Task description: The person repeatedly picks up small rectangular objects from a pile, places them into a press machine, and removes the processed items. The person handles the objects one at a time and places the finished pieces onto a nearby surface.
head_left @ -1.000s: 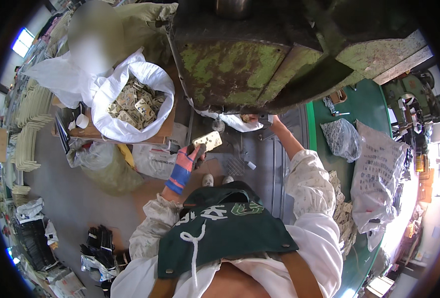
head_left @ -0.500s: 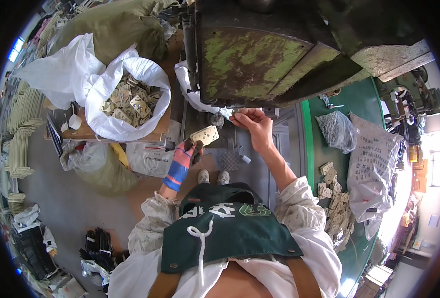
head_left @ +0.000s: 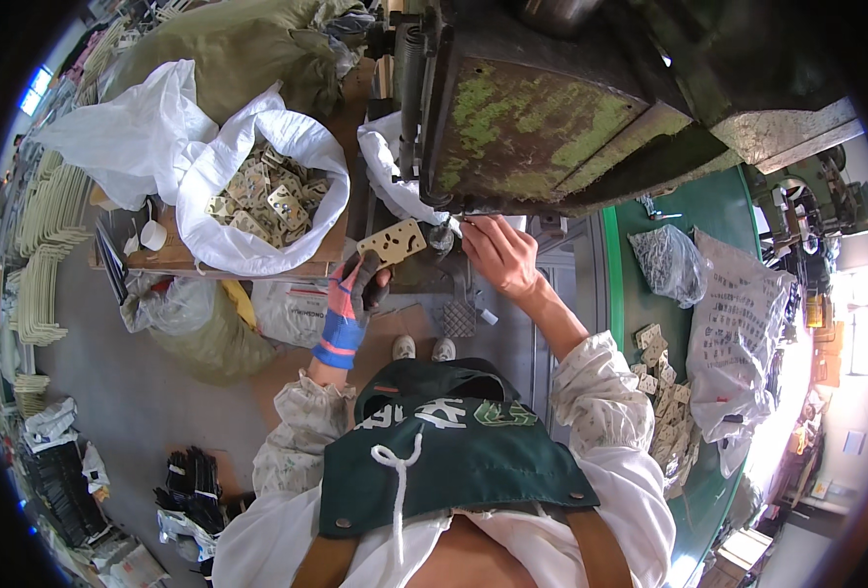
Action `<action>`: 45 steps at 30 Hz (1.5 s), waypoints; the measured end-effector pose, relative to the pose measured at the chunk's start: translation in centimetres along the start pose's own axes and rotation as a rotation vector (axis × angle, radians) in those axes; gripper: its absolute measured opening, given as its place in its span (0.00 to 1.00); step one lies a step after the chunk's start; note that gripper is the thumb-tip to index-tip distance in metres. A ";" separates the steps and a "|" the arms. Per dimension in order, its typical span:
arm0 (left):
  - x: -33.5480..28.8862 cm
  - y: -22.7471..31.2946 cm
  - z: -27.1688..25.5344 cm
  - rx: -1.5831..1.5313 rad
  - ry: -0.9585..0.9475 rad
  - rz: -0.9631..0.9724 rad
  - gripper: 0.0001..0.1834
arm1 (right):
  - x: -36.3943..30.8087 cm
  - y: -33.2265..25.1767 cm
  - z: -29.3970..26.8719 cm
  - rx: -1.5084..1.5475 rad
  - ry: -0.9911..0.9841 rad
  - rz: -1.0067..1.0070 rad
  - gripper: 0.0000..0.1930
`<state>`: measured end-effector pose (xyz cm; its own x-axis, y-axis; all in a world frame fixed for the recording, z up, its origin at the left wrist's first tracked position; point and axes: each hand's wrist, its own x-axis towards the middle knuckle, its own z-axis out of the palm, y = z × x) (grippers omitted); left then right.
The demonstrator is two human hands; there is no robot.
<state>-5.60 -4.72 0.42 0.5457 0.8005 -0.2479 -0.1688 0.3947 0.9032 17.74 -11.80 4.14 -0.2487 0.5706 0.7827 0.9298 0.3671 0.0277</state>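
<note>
My left hand [head_left: 351, 294], in a pink and blue glove with dark fingers, grips a flat cream-coloured metal plate [head_left: 395, 242] pierced with rounded holes and slots. The plate's broad face is turned up, close to the right side of an open white sack [head_left: 328, 218] full of similar plates [head_left: 275, 199]. My bare right hand [head_left: 502, 257] reaches under the front of a worn green machine [head_left: 527, 122], its fingers pinched together by a small metal part [head_left: 441, 238]. Whatever those fingertips hold is hidden or too small to make out.
On the right, a green-topped table [head_left: 713, 490] bears a heap of plates [head_left: 671, 402], a clear bag of small parts [head_left: 667, 263] and a printed sack [head_left: 738, 323]. The machine's heavy body overhangs my hands. A stuffed sack [head_left: 203, 338] stands on the floor at left.
My left hand has shifted slightly left and up, turning the plate's face more fully into view. My right hand has rolled so more of its back shows, staying beneath the machine.
</note>
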 end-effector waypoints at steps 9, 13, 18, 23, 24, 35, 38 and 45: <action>1.5 0.6 0.9 -0.077 -0.028 0.071 0.17 | 0.3 -0.5 0.1 -0.066 -0.060 -0.169 0.13; 2.3 2.0 2.6 -0.092 -0.018 0.051 0.14 | 0.5 -0.9 0.1 -0.085 -0.135 -0.230 0.11; 3.4 2.3 2.8 -0.072 0.060 0.092 0.14 | 1.1 -1.5 0.1 -0.100 -0.340 -0.272 0.08; 2.8 2.4 2.8 -0.106 0.001 0.069 0.14 | -0.2 -0.5 -0.3 0.057 -0.233 -0.044 0.11; 2.5 2.3 3.3 -0.093 -0.020 0.034 0.14 | -0.5 -0.6 -0.9 0.142 -0.158 0.170 0.12; 6.2 -2.2 2.5 1.212 -0.155 1.051 0.29 | -1.2 0.3 1.1 0.849 -0.098 1.282 0.10; 6.5 -3.0 1.6 1.125 -0.278 0.765 0.30 | -1.9 2.3 0.6 1.116 -0.181 1.381 0.07; 3.9 0.0 5.0 1.076 -0.062 1.105 0.32 | -2.9 2.3 0.7 0.910 -0.121 1.290 0.06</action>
<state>0.57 -3.84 1.24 0.5882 0.4347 0.6820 0.1383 -0.8849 0.4448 20.44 -12.07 1.50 0.4866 0.8709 -0.0686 0.0690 -0.1166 -0.9908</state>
